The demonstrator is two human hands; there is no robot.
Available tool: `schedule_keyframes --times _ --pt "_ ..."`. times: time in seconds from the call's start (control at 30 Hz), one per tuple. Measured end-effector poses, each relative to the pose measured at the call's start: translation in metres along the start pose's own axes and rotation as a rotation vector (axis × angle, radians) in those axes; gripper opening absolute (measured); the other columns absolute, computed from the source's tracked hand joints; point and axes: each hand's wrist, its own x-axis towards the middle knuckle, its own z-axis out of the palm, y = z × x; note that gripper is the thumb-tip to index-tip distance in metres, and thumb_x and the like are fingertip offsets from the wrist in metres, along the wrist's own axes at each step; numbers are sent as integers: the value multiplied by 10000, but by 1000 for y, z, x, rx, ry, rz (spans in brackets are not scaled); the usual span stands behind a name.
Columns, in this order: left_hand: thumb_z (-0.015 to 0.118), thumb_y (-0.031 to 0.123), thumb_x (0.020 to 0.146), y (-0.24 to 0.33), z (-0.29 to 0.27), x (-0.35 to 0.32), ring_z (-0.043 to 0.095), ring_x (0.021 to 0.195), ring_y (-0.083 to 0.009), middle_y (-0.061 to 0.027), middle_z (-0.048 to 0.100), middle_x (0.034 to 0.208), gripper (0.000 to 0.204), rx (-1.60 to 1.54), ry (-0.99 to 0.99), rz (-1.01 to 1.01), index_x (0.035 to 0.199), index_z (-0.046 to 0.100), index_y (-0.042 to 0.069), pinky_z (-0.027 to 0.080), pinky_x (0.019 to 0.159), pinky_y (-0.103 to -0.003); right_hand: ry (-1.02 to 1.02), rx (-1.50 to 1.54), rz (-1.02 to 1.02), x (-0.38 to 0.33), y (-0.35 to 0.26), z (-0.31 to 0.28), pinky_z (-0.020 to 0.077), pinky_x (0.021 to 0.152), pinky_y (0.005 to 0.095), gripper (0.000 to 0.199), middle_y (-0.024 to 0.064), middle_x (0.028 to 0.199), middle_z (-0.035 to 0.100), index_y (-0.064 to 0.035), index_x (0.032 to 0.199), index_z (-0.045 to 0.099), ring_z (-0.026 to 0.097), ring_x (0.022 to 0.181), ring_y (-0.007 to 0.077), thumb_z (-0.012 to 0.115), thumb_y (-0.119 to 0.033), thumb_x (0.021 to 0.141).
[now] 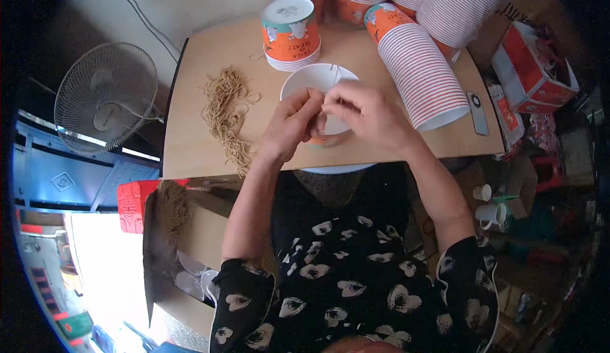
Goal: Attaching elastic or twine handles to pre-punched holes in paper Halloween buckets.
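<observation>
Both hands meet over a paper bucket (311,75) with a white inside, which stands near the table's front edge. My left hand (291,123) is closed, its fingertips pinched together at the bucket's near left. Just to its right, my right hand (372,116) is also closed in a pinch over the bucket's opening. What the fingertips hold is too small and too hidden to name. A thin strand (335,72) shows at the bucket's far rim. Left of my hands lies a loose pile of tan cords (225,115), some reaching the table's front edge.
An upside-down stack of orange buckets (291,38) stands behind my hands. Another long stack (422,73) lies on its side at the right, beside a phone-like device (477,113). Wrapped stacks (462,3) fill the back. A fan (108,99) stands left; an open carton (210,219) sits below.
</observation>
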Motion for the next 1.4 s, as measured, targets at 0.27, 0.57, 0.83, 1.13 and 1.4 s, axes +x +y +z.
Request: schedule_keyframes --times 0.27,0.57,0.83,1.13,1.4 --pt "554 303 1024 7 -6 -5 562 611 -48 13 622 738 260 139 -7 85 1017 642 58 402 503 -185 -83 554 265 10 40 10 476 507 237 88 18 785 650 -46 907 559 580 586 71 613 -98 952" --pt "584 243 1004 1 -18 -12 664 773 -86 -43 701 864 243 249 29 85 1017 656 12 497 571 -212 39 530 307 12 44 -2 411 446 210 103 17 752 626 -47 909 554 518 524 39 576 -117 981" --pt "521 281 1033 19 -7 -9 669 851 -90 -46 710 945 296 229 -77 95 1048 665 23 520 629 -230 -15 560 250 12 26 2 392 489 205 85 9 782 620 -30 927 565 501 579 38 601 -97 965" --pt "542 311 1025 16 -12 4 395 612 -24 79 469 693 273 112 -109 8 942 659 79 315 541 -205 -153 517 283 14 29 -10 420 555 190 97 2 828 640 -33 953 592 521 617 33 580 -123 986" --pt "584 303 1000 8 -13 4 348 578 -20 94 442 661 251 61 -16 43 923 660 77 264 522 -208 -113 610 346 9 35 -14 506 583 222 172 76 952 717 2 1013 632 596 661 68 554 -151 996"
